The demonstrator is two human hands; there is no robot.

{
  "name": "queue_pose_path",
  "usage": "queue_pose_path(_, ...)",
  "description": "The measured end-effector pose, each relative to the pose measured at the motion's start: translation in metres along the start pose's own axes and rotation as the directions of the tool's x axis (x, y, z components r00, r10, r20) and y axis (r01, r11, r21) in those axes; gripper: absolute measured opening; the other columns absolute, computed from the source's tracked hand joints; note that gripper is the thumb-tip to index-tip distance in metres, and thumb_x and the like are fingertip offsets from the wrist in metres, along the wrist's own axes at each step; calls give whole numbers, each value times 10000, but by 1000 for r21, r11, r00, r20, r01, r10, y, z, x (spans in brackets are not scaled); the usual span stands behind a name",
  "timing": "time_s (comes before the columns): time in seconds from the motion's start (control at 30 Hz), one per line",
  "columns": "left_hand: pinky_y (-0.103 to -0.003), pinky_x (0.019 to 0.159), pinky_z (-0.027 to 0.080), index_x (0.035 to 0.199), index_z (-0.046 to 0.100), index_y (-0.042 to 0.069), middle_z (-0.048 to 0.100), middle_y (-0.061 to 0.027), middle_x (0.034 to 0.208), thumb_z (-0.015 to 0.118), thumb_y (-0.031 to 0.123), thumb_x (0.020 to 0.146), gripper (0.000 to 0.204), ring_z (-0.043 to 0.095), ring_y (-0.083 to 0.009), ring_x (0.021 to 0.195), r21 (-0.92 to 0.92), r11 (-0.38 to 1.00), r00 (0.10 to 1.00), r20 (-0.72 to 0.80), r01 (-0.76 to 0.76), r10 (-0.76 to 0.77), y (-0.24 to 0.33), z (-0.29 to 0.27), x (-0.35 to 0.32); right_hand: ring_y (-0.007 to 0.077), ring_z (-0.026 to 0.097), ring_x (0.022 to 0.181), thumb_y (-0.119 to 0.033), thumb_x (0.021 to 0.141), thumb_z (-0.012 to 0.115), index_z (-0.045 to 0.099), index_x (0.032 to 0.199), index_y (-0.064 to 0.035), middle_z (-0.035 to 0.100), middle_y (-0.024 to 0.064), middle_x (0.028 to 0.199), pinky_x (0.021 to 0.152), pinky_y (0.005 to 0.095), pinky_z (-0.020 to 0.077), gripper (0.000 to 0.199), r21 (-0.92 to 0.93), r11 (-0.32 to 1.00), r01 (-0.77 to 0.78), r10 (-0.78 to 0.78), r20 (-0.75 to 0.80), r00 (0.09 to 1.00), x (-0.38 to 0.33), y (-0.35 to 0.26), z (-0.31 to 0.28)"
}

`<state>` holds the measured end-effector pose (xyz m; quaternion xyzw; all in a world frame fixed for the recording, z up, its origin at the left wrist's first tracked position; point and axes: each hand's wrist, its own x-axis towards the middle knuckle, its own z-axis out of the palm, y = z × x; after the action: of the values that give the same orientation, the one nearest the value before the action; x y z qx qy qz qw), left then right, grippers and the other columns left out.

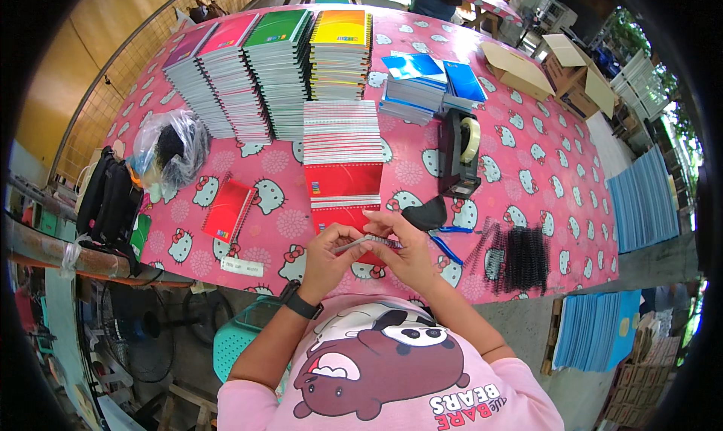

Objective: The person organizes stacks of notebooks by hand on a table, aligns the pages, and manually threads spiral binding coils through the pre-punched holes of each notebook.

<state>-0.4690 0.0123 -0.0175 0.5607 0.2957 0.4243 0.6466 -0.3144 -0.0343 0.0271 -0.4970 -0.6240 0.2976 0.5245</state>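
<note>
My left hand (330, 256) and right hand (409, 252) pinch a thin, pale-edged pad with a dark coil (385, 241) between thumbs and fingers, the coil part at my right thumb and fingertips; the pad lies almost edge-on, so I cannot tell its cover. Just beyond my knuckles, an overlapping row of glossy red-covered pads (343, 180) lies on the pink, cat-printed tablecloth (553, 227). Farther off stand 4 tall stacks of coil-bound notebooks (280, 77) in purple, pink, green and yellow, their page edges ridged. To my right are blue-handled pliers (449, 250), a tangled heap of springy black coils (526, 259) and a black tape dispenser (452, 163). A crumpled clear plastic bag (197, 139) sits left, and brown cardboard boxes (516, 71) stand at the far right.
</note>
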Motion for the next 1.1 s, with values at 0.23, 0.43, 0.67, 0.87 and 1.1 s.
queue_pose_path(0.23,-244,792,467,931,566,1,569,-37,915,657,3,805,156,567,-103,873,84,996,996,79,-39,32,6,-4,-4,124,493,698,-8,735,686,560,1158,-68,482,35,792,603,241,432,445,-27,1000,-8,10,69,998,1,1,0)
queue_pose_path(0.43,-252,798,462,921,568,4,562,-32,908,665,18,802,155,557,-107,854,96,994,992,119,-49,37,1,-8,-4,156,476,692,-68,747,689,560,1161,-74,451,53,775,585,259,412,434,-85,996,-19,34,179,983,4,-5,-3)
queue_pose_path(0.67,-242,682,483,869,593,28,617,-23,838,678,39,789,117,577,-85,781,28,999,999,23,-29,29,-9,-11,-7,209,553,771,-34,760,657,560,1170,-66,538,94,848,658,291,462,422,-126,985,115,-85,222,971,5,-7,0)
queue_pose_path(0.87,-237,725,463,947,573,45,590,-9,892,630,50,836,125,550,-71,848,-58,998,996,-89,17,-22,-11,-19,-6,245,569,929,-90,725,723,433,1309,-61,571,128,1056,811,315,466,653,-70,997,27,-20,99,995,1,2,10)
queue_pose_path(1.1,-239,746,424,1066,550,25,553,1,824,506,188,926,220,502,-80,800,106,986,596,-787,-127,162,-8,-184,20,208,550,1008,-112,753,708,501,1230,-51,555,116,1125,834,320,442,524,-221,970,-104,82,-106,991,2,30,-40)
